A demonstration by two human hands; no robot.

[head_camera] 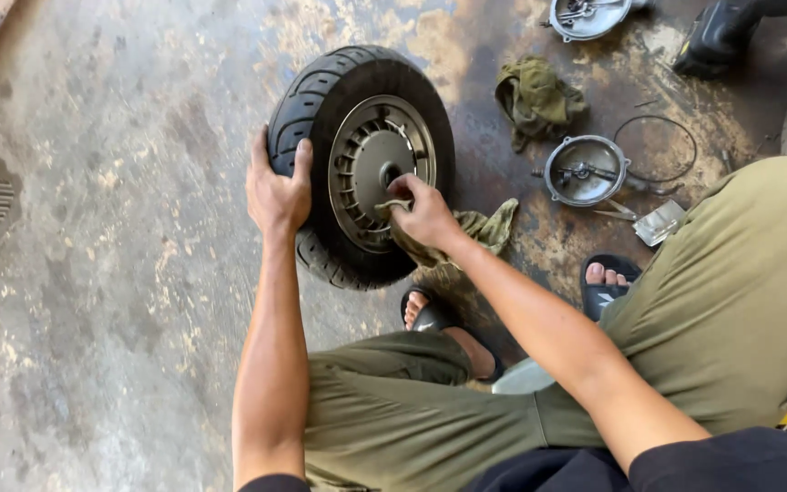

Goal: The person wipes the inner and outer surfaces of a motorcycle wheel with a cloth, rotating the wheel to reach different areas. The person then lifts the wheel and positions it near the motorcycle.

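Because the floor (93, 273) is bare, stained concrete with nothing to clamp against, the wheel (362, 164) stands upright on its tread near the middle of the floor, tilted a little toward the person who crouches over it in olive trousers (730, 301) and black sandals. Its black tyre (307, 105) carries the weight, and the silver hub (375, 169) faces the camera so its centre can be reached.

Held that way it would roll or tip, so the left hand (277, 191) grips the tyre's outer edge, fingers wrapped over the tread and thumb on the sidewall, steadying it. The right hand (425, 214) is closed on a grimy cloth (475, 232), pinching it against the hub just beside the dark centre hole, apparently so the rag takes up grease there; the loose end trails down toward the floor.

Farther back, toward the far edge of the floor, lie things set out of the way but within reach: a second crumpled rag (535, 96), a round metal drum plate (585, 170), another like it (587, 16) at the top edge, and a thin wire ring (656, 146) lying flat beside the nearer plate.
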